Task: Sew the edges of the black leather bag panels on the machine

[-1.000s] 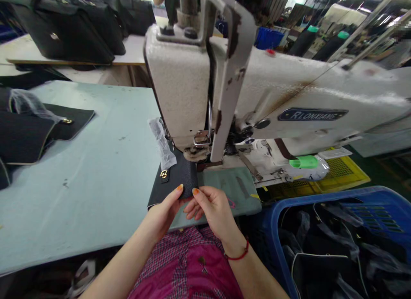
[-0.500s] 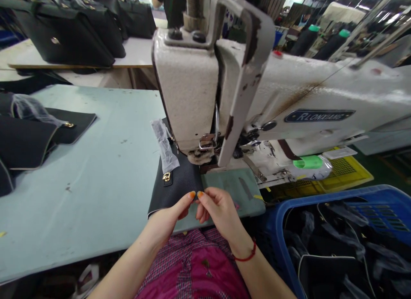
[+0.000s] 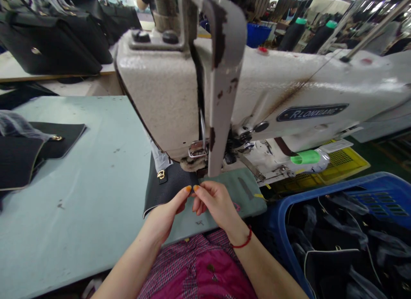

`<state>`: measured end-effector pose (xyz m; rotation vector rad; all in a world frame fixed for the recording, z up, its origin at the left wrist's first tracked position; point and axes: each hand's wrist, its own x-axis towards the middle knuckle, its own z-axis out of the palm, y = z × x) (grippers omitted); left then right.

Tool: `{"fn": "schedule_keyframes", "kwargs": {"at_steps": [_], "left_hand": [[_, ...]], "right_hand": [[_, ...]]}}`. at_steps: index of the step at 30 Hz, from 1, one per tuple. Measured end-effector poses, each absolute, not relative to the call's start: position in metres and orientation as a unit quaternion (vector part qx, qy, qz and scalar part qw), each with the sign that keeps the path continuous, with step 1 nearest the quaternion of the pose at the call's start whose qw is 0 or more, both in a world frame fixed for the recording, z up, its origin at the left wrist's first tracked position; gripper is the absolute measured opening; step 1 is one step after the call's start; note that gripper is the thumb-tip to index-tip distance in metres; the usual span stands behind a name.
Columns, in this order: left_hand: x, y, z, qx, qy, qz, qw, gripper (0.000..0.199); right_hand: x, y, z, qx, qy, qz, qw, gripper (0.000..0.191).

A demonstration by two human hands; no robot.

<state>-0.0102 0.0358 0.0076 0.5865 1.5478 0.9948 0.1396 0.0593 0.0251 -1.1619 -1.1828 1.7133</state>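
A black leather bag panel (image 3: 170, 185) lies on the pale green table, its far part hidden behind the sewing machine head (image 3: 160, 93). On it show a gold clasp (image 3: 161, 174) and a strip of clear plastic wrap (image 3: 160, 158). My left hand (image 3: 171, 209) pinches the panel's near right corner between thumb and fingers. Close beside it, thumb tip almost touching the other, my right hand (image 3: 213, 200) grips the same corner with curled fingers. Both hands are just in front of the presser foot area (image 3: 194, 162).
More black bag pieces (image 3: 19, 162) lie on the table (image 3: 96, 174) at left. Finished-looking black bags (image 3: 48, 46) stand on a bench behind. A blue basket (image 3: 282, 222) of wrapped black pieces is at my right. Thread cones (image 3: 292, 35) stand behind the machine.
The view has shifted, so the machine appears closer and further left. Both hands keep their pinch on the panel's corner, and the machine head now hides more of the plastic wrap.
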Motion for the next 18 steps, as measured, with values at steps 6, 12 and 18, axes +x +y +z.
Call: {"fn": "schedule_keyframes", "kwargs": {"at_steps": [6,12,18], "left_hand": [[-0.016,0.051,0.01,0.233,0.649,0.409,0.598,0.054],[-0.021,0.068,0.012,0.268,0.679,0.401,0.553,0.051],[-0.024,0.08,0.014,0.287,0.67,0.423,0.539,0.041]], "right_hand": [[0.136,0.073,0.025,-0.454,-0.465,0.668,0.364,0.036],[0.134,0.074,0.017,-0.444,-0.449,0.68,0.373,0.037],[0.134,0.049,-0.012,-0.462,-0.438,0.703,0.318,0.037]]}}
